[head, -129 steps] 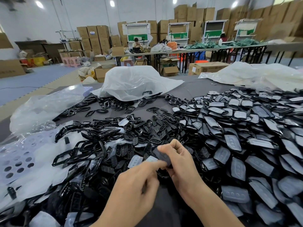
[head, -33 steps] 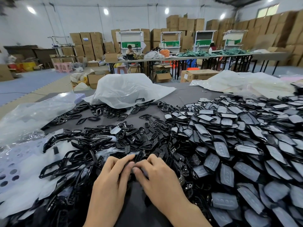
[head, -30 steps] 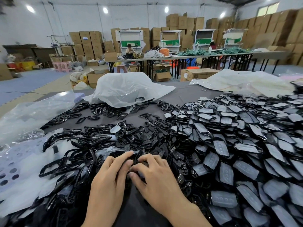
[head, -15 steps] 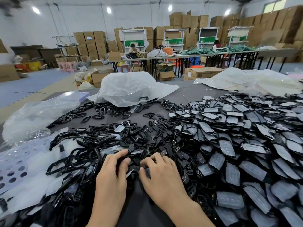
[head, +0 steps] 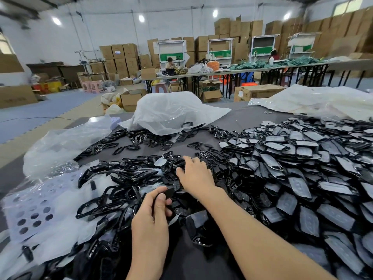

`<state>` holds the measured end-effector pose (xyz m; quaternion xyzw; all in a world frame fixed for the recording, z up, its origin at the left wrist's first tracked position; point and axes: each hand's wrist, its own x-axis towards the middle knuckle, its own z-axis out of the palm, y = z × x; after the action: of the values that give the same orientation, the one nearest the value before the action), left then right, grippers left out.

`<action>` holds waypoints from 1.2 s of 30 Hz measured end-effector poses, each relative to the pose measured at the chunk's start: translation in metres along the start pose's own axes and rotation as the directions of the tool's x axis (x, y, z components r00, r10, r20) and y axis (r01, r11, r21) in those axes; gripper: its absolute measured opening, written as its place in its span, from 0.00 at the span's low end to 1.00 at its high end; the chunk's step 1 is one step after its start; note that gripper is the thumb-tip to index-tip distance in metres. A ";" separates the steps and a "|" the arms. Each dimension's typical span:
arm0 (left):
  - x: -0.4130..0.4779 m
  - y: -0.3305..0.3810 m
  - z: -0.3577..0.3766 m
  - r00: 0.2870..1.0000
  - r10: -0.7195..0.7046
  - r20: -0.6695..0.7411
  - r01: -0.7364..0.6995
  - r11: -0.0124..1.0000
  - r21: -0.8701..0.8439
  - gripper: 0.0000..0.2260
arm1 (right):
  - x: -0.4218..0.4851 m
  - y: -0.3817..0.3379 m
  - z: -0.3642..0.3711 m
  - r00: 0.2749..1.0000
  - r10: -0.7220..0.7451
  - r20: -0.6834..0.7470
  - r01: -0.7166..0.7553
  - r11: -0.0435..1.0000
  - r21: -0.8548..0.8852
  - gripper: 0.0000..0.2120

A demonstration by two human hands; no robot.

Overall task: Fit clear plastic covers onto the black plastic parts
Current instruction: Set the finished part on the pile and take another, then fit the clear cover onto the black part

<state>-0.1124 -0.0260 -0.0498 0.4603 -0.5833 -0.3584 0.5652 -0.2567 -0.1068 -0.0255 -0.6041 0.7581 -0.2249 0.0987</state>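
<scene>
My left hand [head: 150, 223] is near the table's front and holds a small black plastic part [head: 168, 194] between thumb and fingers. My right hand [head: 194, 174] reaches forward into the loose pile of black parts [head: 141, 172], fingers spread and lying on them; whether it grips one is hidden. A clear cover [head: 160, 163] lies on the pile just left of its fingertips. A big heap of black parts with clear covers [head: 298, 170] fills the right side of the table.
Clear perforated plastic sheets [head: 34, 207] lie at the left. A white plastic bag [head: 171, 112] covers more parts at the back middle, another bag [head: 64, 142] at the left. Bare grey tabletop [head: 238, 120] shows behind the heaps. Behind stand boxes and far tables with people.
Both hands were together on the pile near the front. Now my right hand has stretched forward into the pile and my left has drawn back holding a black part.
</scene>
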 end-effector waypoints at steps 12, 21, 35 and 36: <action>-0.001 0.006 -0.004 0.999 -0.010 0.036 0.013 0.996 -0.092 0.09 | -0.022 0.012 -0.005 0.945 -0.319 -0.076 0.255 0.860 -0.441 0.09; -0.009 0.017 -0.005 0.988 -0.043 0.148 0.082 0.959 -0.270 0.04 | -0.105 0.035 -0.040 0.951 0.110 -0.288 0.121 0.726 0.677 0.06; -0.013 0.016 0.001 0.969 -0.030 0.243 0.105 0.949 -0.299 0.09 | -0.110 0.044 -0.036 0.993 0.068 0.098 -0.067 -0.368 0.928 0.25; -0.013 0.016 0.001 0.969 -0.029 0.244 0.104 0.949 -0.299 0.08 | -0.110 0.045 -0.035 0.994 0.058 0.098 -0.069 -0.381 0.922 0.26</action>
<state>-0.1164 -0.0085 -0.0393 0.3394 -0.5674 -0.5165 0.5441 -0.2828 0.0145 -0.0288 -0.2118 0.2691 -0.7459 0.5712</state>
